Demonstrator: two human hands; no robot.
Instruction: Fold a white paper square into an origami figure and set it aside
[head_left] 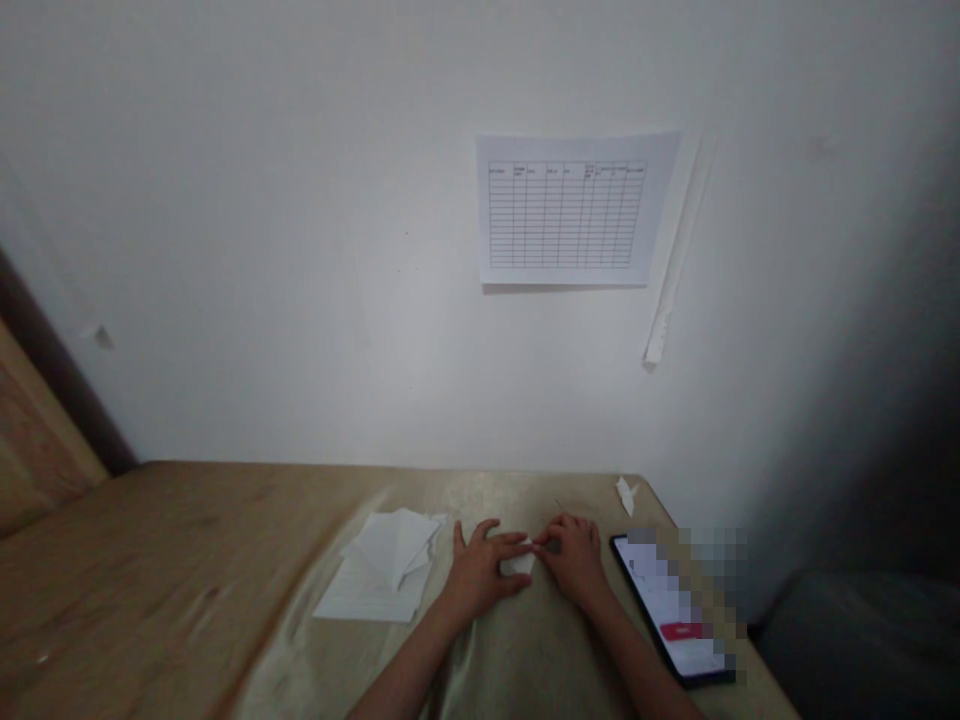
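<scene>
A small piece of white paper (520,562), seemingly folded, lies between my two hands near the table's far edge. My left hand (480,570) steadies it between thumb and index finger, while its other fingers are spread over the tabletop. At the paper's upper right edge, the thumb and fingertips of my right hand (574,555) are pinched together on it. Part of the paper is hidden under the fingers. Left of my left hand rests a loose stack of white paper sheets (375,590), with a creased sheet (396,545) on top.
A smartphone (675,620) with its screen lit lies right of my right forearm. Near the table's far right corner is a torn paper scrap (626,495). The table (187,570) has a wrinkled tan cover and meets a white wall bearing a printed table sheet (566,215).
</scene>
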